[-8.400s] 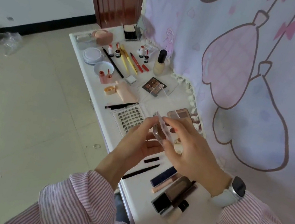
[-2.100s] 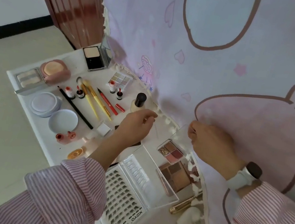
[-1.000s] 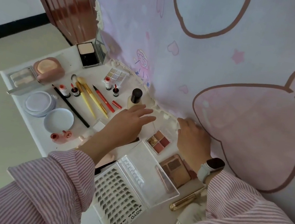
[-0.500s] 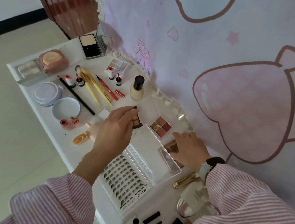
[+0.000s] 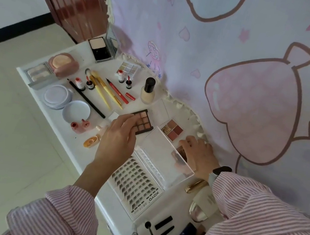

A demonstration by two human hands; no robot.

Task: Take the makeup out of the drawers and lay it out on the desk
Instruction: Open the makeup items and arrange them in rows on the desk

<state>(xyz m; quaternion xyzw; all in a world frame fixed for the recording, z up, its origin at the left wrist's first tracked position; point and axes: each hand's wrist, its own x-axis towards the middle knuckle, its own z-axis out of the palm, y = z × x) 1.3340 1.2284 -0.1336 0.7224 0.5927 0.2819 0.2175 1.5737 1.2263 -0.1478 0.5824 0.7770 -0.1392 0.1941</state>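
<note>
Brown nine-pan eyeshadow palette [image 5: 143,122] lay on white desk [image 5: 74,144], pinched at near edge by left hand [image 5: 118,138], fingers curled. Just right: small four-pan palette [image 5: 173,130]. Open lash case [image 5: 145,178] sat nearer the person, clear lid raised. Right hand [image 5: 197,154] rested fingers-down on brown palette [image 5: 181,156] behind lid; grip could not be told. Foundation bottle [image 5: 148,91] stood upright beyond, beside pink curtain [image 5: 241,70].

Your left hand [image 5: 118,138] grips the square nine-pan brown eyeshadow palette [image 5: 143,122], open and flat near the white desk's [image 5: 74,144] back edge.
</note>
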